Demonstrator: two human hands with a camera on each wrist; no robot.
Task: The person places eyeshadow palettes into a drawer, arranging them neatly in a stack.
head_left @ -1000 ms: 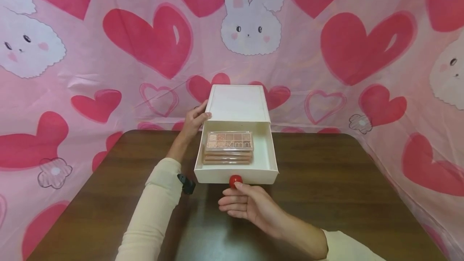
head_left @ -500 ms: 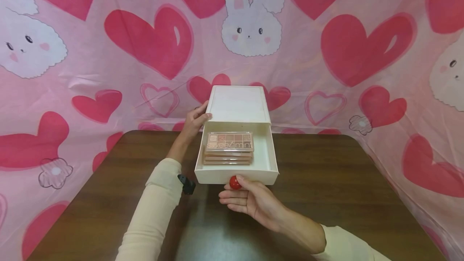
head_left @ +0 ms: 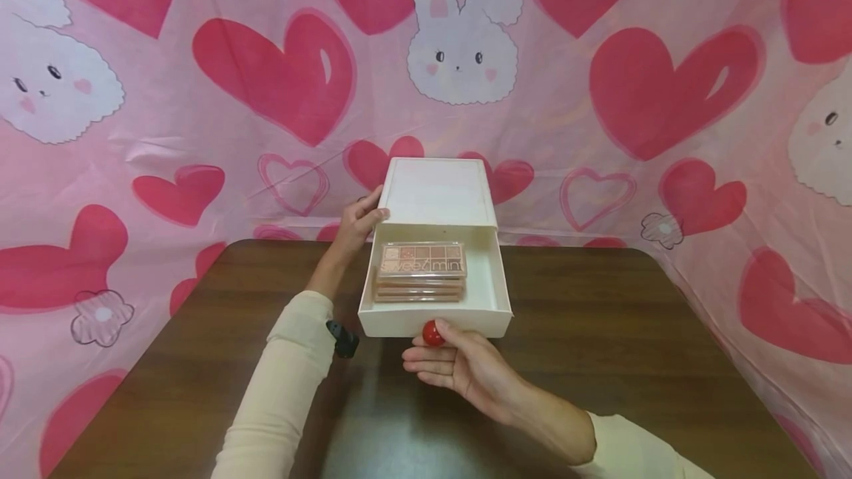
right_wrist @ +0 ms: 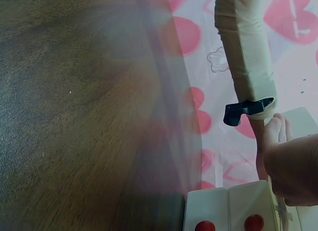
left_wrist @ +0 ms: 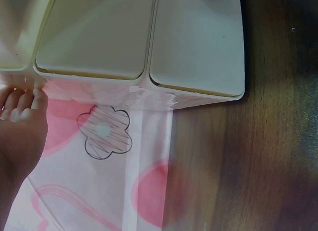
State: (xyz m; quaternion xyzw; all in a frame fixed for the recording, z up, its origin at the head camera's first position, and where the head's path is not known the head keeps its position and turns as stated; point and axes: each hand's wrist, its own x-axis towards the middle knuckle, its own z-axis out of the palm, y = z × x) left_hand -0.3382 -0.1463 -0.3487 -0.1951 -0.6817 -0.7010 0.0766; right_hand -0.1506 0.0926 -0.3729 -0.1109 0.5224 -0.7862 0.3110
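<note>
A white drawer unit [head_left: 435, 191] stands on the table with its top drawer [head_left: 489, 279] pulled out. Inside lies a stack of eyeshadow palettes [head_left: 422, 261], the uppermost under a clear lid lettered "sweet mint". My left hand [head_left: 356, 226] rests against the unit's left side, its thumb over the top edge; bent fingers [left_wrist: 21, 101] touch that side in the left wrist view. With thumb and forefinger, my right hand [head_left: 475, 375] pinches the drawer's red knob [head_left: 433, 333], the other fingers extended below it. In the right wrist view this hand hides the knob.
Below the pulled-out drawer, two more drawers [left_wrist: 97, 35] are pushed in, with red knobs [right_wrist: 254, 222] on their fronts. A dark wooden table [head_left: 599, 346] carries the unit. Behind hangs a pink cloth [head_left: 559, 117] with hearts and rabbits. A black strap [head_left: 342, 338] circles the left wrist.
My right thumb has shifted slightly up over the red knob, closing on it with the forefinger. The drawer, palettes and left hand stay in place.
</note>
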